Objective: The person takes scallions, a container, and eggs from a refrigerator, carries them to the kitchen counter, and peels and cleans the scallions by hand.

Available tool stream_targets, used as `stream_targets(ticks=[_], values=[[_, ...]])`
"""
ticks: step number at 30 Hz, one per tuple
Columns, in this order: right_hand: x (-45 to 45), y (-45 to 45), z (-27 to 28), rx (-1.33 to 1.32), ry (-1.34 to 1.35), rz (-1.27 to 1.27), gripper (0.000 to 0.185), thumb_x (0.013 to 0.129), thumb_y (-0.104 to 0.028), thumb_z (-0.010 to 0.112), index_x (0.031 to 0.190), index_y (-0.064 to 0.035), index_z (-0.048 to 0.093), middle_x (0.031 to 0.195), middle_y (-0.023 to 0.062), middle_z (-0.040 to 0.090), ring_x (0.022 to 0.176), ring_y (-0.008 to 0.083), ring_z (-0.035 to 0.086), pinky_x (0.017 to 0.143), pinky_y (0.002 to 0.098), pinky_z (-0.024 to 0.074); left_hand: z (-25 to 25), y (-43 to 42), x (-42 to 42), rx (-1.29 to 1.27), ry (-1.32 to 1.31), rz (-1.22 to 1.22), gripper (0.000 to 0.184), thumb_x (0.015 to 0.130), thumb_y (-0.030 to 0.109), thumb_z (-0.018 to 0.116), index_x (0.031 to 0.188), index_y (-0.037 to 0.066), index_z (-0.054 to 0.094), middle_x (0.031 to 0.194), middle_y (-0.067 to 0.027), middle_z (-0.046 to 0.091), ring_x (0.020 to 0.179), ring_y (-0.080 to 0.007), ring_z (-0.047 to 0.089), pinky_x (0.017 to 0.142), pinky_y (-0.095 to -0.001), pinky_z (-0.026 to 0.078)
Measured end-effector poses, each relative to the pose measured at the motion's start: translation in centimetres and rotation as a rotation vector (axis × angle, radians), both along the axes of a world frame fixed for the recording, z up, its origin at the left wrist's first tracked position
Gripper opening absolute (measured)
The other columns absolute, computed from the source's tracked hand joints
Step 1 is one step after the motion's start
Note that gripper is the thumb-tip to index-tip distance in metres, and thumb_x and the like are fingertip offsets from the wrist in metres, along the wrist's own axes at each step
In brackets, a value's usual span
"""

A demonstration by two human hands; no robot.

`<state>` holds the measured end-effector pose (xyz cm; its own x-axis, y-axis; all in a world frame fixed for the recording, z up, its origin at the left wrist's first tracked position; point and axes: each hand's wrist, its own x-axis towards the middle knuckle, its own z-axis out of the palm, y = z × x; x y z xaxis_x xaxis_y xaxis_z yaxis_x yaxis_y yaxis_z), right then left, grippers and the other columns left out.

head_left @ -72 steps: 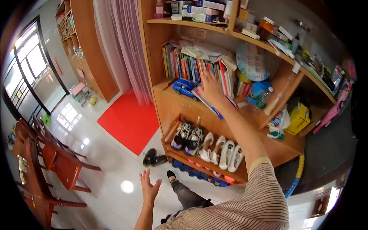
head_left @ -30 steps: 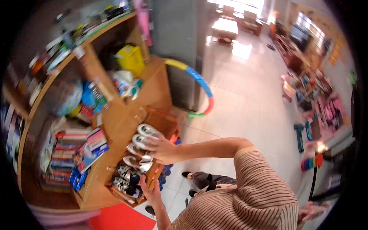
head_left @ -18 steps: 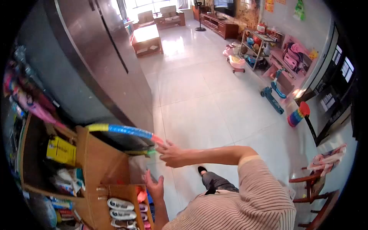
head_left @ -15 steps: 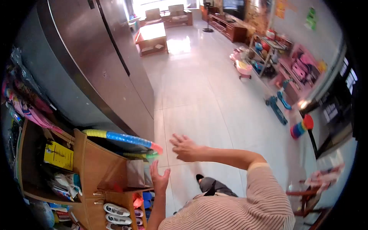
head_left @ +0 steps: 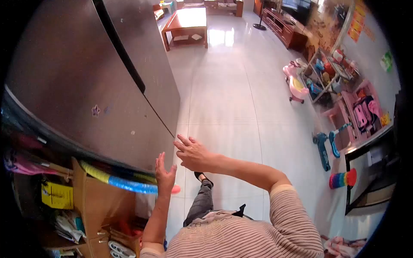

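My left hand (head_left: 164, 175) is raised with fingers up and apart, holding nothing. It overlaps a segmented yellow, blue and pink hoop (head_left: 129, 185) in the picture; I cannot tell whether they touch. To its right, my right hand (head_left: 192, 155) is spread with the palm down, also holding nothing. Its fingertips appear near the lower edge of the tall metallic refrigerator (head_left: 133, 116), though contact cannot be made out. One leg in dark trousers (head_left: 198, 200) is stepping out below my hands.
On the left stands a wooden cabinet (head_left: 101, 202) with a yellow box (head_left: 57, 195). A wooden coffee table (head_left: 185, 26) is ahead. Along the right are a pink ride-on toy (head_left: 297, 86), a toy shelf (head_left: 320, 73), a blue scooter (head_left: 322, 150) and a rainbow-coloured toy (head_left: 343, 178).
My view has moved forward, so the refrigerator looks larger and the cabinet has slid down and left. Both hands sit higher and further left in view, still open. A leg has come forward.
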<state>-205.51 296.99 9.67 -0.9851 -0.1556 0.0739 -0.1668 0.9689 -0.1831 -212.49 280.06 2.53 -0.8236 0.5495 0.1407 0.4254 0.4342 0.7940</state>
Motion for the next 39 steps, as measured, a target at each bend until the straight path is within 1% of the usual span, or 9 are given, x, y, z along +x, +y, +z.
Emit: stream_targets(ticks=[9, 11, 16, 18, 21, 23, 25, 29, 39], values=[[-22.4, 11.0, 4.7, 0.216, 0.31, 0.251, 0.035, 0.077, -0.023, 0.061, 0.106, -0.0026, 0.061, 0.134, 0.015, 0.04, 0.129, 0.0336, 0.025, 0.098, 0.048, 0.031, -0.2, 16.5, -19.5, 0.327, 0.025, 0.124, 0.057, 0.079, 0.009, 0.065, 0.129, 0.004, 0.038, 0.126, -0.0181, 0.046, 0.117, -0.0315, 0.045, 0.096, -0.0397, 0.038], [-26.3, 12.2, 5.5, 0.278, 0.399, 0.269, 0.035, 0.077, -0.022, 0.06, 0.106, -0.0034, 0.061, 0.133, 0.0141, 0.041, 0.129, 0.033, 0.026, 0.099, 0.0474, 0.0305, 1.8, 19.2, -22.7, 0.172, 0.3, 0.183, 0.054, 0.08, 0.016, 0.066, 0.126, 0.003, 0.04, 0.121, -0.0134, 0.049, 0.106, -0.0278, 0.052, 0.085, -0.0356, 0.043], [-35.8, 13.6, 7.6, 0.617, 0.465, 0.389, 0.037, 0.076, -0.023, 0.059, 0.108, -0.0052, 0.06, 0.132, 0.0103, 0.042, 0.128, 0.0298, 0.027, 0.1, 0.0433, 0.0296, 2.6, 22.2, -30.5, 0.231, 0.246, 0.395, 0.053, 0.08, 0.019, 0.066, 0.125, 0.003, 0.041, 0.118, -0.0133, 0.05, 0.105, -0.0273, 0.053, 0.084, -0.0358, 0.044], [-38.5, 12.4, 4.6, 0.636, 0.614, 0.13, 0.05, 0.076, -0.027, 0.061, 0.121, -0.0096, 0.051, 0.139, 0.007, 0.034, 0.129, 0.0281, 0.027, 0.104, 0.0453, 0.0245, 2.4, 23.3, -32.9, 0.241, 0.237, 0.497, 0.053, 0.08, 0.021, 0.065, 0.124, 0.003, 0.042, 0.117, -0.0132, 0.051, 0.105, -0.0271, 0.053, 0.084, -0.0359, 0.044], [-43.5, 11.8, 0.9, 0.843, 0.616, 0.109, 0.06, 0.079, -0.035, 0.058, 0.132, -0.0136, 0.04, 0.143, 0.0037, 0.028, 0.131, 0.0257, 0.026, 0.105, 0.0479, 0.0256, 2.6, 25.8, -36.1, 0.244, 0.261, 0.655, 0.053, 0.08, 0.023, 0.065, 0.124, 0.003, 0.042, 0.116, -0.0132, 0.051, 0.104, -0.0268, 0.053, 0.083, -0.036, 0.044], [-45.2, 12.7, 0.5, 1.101, 0.549, 0.313, 0.061, 0.082, -0.041, 0.053, 0.135, -0.0148, 0.036, 0.144, 0.0021, 0.026, 0.132, 0.0248, 0.024, 0.103, 0.049, 0.0299, 2.8, 26.8, -37.6, 0.244, 0.283, 0.759, 0.053, 0.08, 0.024, 0.065, 0.123, 0.003, 0.043, 0.115, -0.0131, 0.052, 0.104, -0.0266, 0.053, 0.082, -0.036, 0.044], [-43.3, 16.4, 4.7, 1.294, 0.518, 0.461, 0.061, 0.083, -0.043, 0.049, 0.136, -0.0151, 0.034, 0.144, 0.0014, 0.025, 0.132, 0.0243, 0.023, 0.101, 0.0483, 0.032, 3.2, 27.1, -38.3, 0.251, 0.292, 0.849, 0.053, 0.08, 0.025, 0.065, 0.123, 0.003, 0.043, 0.114, -0.0131, 0.052, 0.104, -0.0264, 0.053, 0.082, -0.0361, 0.045], [-43.6, 12.9, -2.6, 1.217, 0.661, 0.137, 0.062, 0.083, -0.039, 0.05, 0.137, -0.015, 0.031, 0.143, 0.0018, 0.026, 0.131, 0.023, 0.025, 0.103, 0.044, 0.0306, 3.2, 27.5, -37.8, 0.251, 0.28, 0.961, 0.054, 0.08, 0.028, 0.065, 0.122, 0.003, 0.044, 0.113, -0.013, 0.053, 0.103, -0.026, 0.054, 0.081, -0.0362, 0.045], [-43.3, 13.0, -4.0, 1.319, 0.828, -0.133, 0.062, 0.085, -0.033, 0.048, 0.139, -0.0149, 0.024, 0.143, 0.0026, 0.027, 0.131, 0.0201, 0.027, 0.106, 0.0349, 0.0271, 1.7, 29.9, -35.3, 0.261, 0.218, 1.02, 0.055, 0.079, 0.034, 0.065, 0.12, 0.002, 0.046, 0.108, -0.0127, 0.055, 0.101, -0.025, 0.054, 0.078, -0.0366, 0.046]])
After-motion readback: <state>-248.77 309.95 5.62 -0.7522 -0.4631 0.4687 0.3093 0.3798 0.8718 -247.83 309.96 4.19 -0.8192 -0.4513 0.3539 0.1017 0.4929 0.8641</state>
